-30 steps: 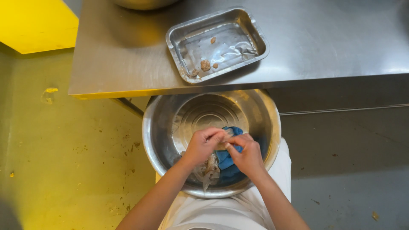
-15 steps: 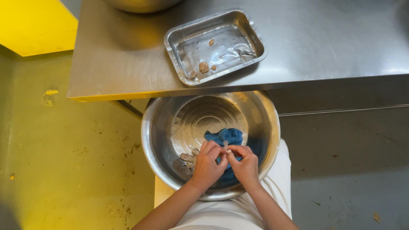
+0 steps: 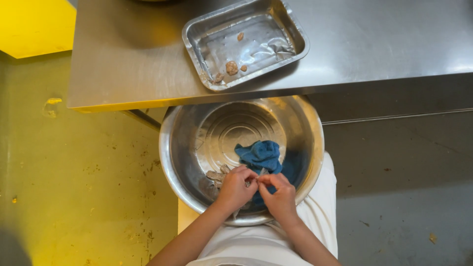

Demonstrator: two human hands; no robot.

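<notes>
I see left hand (image 3: 235, 188) and right hand (image 3: 279, 196) pinched on a small pale scrap (image 3: 256, 182) over the big round steel bowl (image 3: 172, 148) — few brownish bits in the foil tray (image 3: 290, 30) on the counter (image 3: 123, 59), more pieces left.

Commercial kitchen — steel worktable (image 3: 394, 44), metal tray (image 3: 197, 34), big steel bowl (image 3: 172, 148)

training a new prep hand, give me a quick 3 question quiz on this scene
1. True or false: the blue cloth lies inside the round metal bowl.
2. Where is the rectangular metal tray? A on the steel table; B in the bowl; C on the floor.
3. What do the left hand and right hand pinch between them?

Key: 1 true. 2 A. 3 a small pale piece; its kind cannot be told.
</notes>
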